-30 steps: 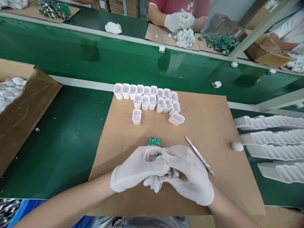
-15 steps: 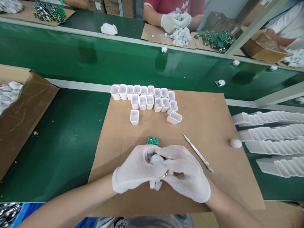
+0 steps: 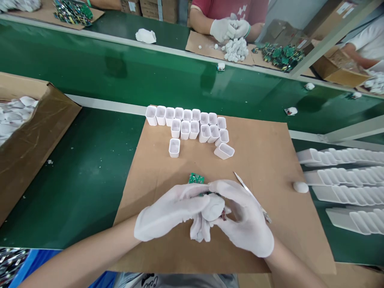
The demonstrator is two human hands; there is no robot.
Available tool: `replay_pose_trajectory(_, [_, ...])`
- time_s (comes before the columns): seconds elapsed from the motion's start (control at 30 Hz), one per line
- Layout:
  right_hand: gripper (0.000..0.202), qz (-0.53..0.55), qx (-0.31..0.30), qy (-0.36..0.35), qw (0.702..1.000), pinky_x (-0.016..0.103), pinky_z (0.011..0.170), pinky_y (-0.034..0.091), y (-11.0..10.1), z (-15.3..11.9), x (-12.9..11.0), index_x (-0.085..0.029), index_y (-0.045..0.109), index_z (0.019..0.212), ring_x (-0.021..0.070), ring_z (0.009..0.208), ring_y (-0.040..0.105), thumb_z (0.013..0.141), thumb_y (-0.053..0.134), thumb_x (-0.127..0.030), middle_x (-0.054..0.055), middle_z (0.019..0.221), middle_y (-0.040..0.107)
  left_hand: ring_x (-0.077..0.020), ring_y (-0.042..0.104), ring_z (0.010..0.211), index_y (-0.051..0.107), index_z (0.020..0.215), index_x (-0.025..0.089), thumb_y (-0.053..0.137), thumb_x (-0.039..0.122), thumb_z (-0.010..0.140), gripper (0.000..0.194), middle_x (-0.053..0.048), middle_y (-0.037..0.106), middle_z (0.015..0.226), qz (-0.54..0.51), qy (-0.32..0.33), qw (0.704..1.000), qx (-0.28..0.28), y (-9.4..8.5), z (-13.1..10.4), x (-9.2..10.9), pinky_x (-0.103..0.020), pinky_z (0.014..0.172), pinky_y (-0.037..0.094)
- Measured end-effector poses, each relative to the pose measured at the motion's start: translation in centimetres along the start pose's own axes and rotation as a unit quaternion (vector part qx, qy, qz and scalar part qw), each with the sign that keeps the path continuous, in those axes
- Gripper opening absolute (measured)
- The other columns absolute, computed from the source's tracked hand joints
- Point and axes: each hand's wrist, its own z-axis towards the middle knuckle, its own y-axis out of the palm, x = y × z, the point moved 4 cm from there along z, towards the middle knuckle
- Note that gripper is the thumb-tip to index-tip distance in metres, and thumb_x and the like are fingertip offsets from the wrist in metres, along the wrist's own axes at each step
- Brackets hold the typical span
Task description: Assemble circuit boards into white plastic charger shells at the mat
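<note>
Both of my hands wear white gloves and meet low in the middle of the view. My left hand point(image 3: 172, 210) is stretched nearly flat, its fingertips pressed against a rounded white putty lump point(image 3: 213, 207). Curled around the other side of that lump is my right hand point(image 3: 244, 218), closed on a small circuit board point(image 3: 223, 215) whose edge shows beside the lump; most of it is hidden. Under the hands lie white, soft-looking pieces point(image 3: 200, 230). Just beyond my fingers a green circuit board point(image 3: 196, 178) rests on the cardboard sheet point(image 3: 258, 156). A white pointed tool point(image 3: 252, 194) lies to the right.
White plastic cups point(image 3: 174, 148) stand in rows at the back of the cardboard. Stacked white cups point(image 3: 339, 176) and a white ball point(image 3: 300, 187) are on the right. A carton point(image 3: 36, 140) stands left. Across the green belt point(image 3: 156, 76), a person's gloved hands hold white material.
My left fingers have straightened and the white lump between my hands shows more openly. The whole scene has shifted slightly to the right as the head view turned.
</note>
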Motion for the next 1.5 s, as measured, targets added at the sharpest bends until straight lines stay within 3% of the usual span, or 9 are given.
replay_pose_trajectory(0.13, [0.050, -0.059, -0.007, -0.021, 0.998, 0.027, 0.064, 0.061, -0.4, 0.0, -0.2, -0.026, 0.049, 0.134, 0.0201, 0.096, 0.067, 0.089, 0.059, -0.008, 0.011, 0.112, 0.059, -0.0137, 0.062, 0.058, 0.058, 0.087, 0.016, 0.064, 0.021, 0.080, 0.010, -0.002, 0.064, 0.067, 0.093, -0.050, 0.994, 0.032, 0.5, 0.2, 0.0, -0.019, 0.049, 0.044])
replay_pose_trajectory(0.33, [0.050, -0.020, 0.004, -0.002, 1.000, 0.030, 0.077, 0.060, -0.6, -0.1, 0.1, -0.026, 0.051, 0.136, 0.0202, 0.100, 0.065, 0.089, 0.068, -0.019, 0.010, 0.112, 0.061, -0.0143, 0.062, 0.053, 0.060, 0.088, 0.014, 0.076, 0.033, 0.076, 0.028, -0.004, 0.066, 0.069, 0.056, -0.051, 0.996, 0.043, 0.6, 0.5, 0.0, -0.017, 0.040, 0.039])
replay_pose_trajectory(0.53, [0.061, 0.029, 0.013, 0.063, 0.998, 0.030, 0.070, 0.059, -0.6, -0.3, 0.5, -0.028, 0.052, 0.136, 0.0212, 0.103, 0.064, 0.082, 0.060, -0.002, 0.009, 0.117, 0.062, -0.0151, 0.063, 0.053, 0.058, 0.105, 0.011, 0.042, 0.046, 0.098, 0.039, -0.012, 0.068, 0.072, -0.085, 0.003, 0.995, -0.045, 0.1, 0.2, 0.0, -0.024, 0.053, 0.047])
replay_pose_trajectory(0.67, [0.067, 0.022, 0.001, 0.077, 0.997, 0.034, 0.074, 0.059, -0.8, -0.4, 0.2, -0.024, 0.053, 0.136, 0.0241, 0.103, 0.064, 0.073, 0.069, -0.008, 0.010, 0.121, 0.062, -0.0120, 0.060, 0.046, 0.056, 0.120, 0.012, 0.057, 0.051, 0.091, 0.048, -0.007, 0.066, 0.070, -0.034, 0.024, 0.998, -0.048, 0.4, 0.1, -0.1, -0.018, 0.044, 0.041])
replay_pose_trajectory(0.87, [0.071, 0.002, 0.011, 0.082, 0.997, 0.035, 0.085, 0.056, -0.7, -0.2, -0.1, -0.023, 0.052, 0.137, 0.0251, 0.111, 0.060, 0.071, 0.079, -0.016, 0.007, 0.112, 0.067, -0.0120, 0.060, 0.042, 0.058, 0.123, 0.012, 0.063, 0.052, 0.087, 0.054, -0.006, 0.065, 0.070, -0.010, 0.000, 1.000, 0.007, 0.7, 0.1, 0.0, -0.015, 0.035, 0.034])
replay_pose_trajectory(1.07, [0.066, 0.048, -0.038, 0.079, 0.995, 0.035, 0.089, 0.055, -0.7, 0.3, -0.1, -0.033, 0.044, 0.143, 0.0203, 0.101, 0.064, 0.084, 0.063, -0.010, 0.000, 0.087, 0.068, -0.0146, 0.064, 0.045, 0.051, 0.130, 0.013, 0.051, 0.044, 0.096, 0.046, -0.009, 0.068, 0.075, -0.135, 0.028, 0.987, -0.079, 0.2, 0.2, -0.7, -0.015, 0.032, 0.030])
replay_pose_trajectory(1.17, [0.075, 0.016, -0.070, 0.081, 0.994, 0.040, 0.095, 0.052, -0.7, 0.0, 0.3, -0.028, 0.037, 0.147, 0.0239, 0.105, 0.062, 0.080, 0.067, -0.012, 0.001, 0.084, 0.067, -0.0121, 0.059, 0.040, 0.053, 0.126, 0.012, 0.056, 0.044, 0.094, 0.045, 0.000, 0.060, 0.053, -0.128, 0.022, 0.990, -0.054, -0.1, 0.2, -0.9, -0.015, 0.038, 0.036])
replay_pose_trajectory(1.27, [0.082, -0.031, -0.085, 0.076, 0.993, 0.043, 0.096, 0.051, -0.9, 0.0, 0.5, -0.027, 0.035, 0.148, 0.0279, 0.114, 0.059, 0.078, 0.076, -0.020, 0.002, 0.083, 0.066, -0.0115, 0.060, 0.042, 0.055, 0.121, 0.014, 0.062, 0.047, 0.090, 0.046, -0.002, 0.066, 0.063, -0.098, 0.005, 0.995, -0.008, -0.2, 0.2, -0.8, -0.014, 0.037, 0.037])
replay_pose_trajectory(1.5, [0.082, -0.107, -0.089, 0.088, 0.986, 0.038, 0.092, 0.053, -1.2, 0.3, 0.7, -0.030, 0.031, 0.150, 0.0225, 0.110, 0.060, 0.081, 0.073, -0.016, 0.006, 0.122, 0.060, -0.0110, 0.061, 0.041, 0.054, 0.126, 0.015, 0.054, 0.049, 0.094, 0.047, -0.002, 0.065, 0.065, -0.102, 0.034, 0.994, -0.004, -0.2, -0.1, -0.1, -0.012, 0.032, 0.033])
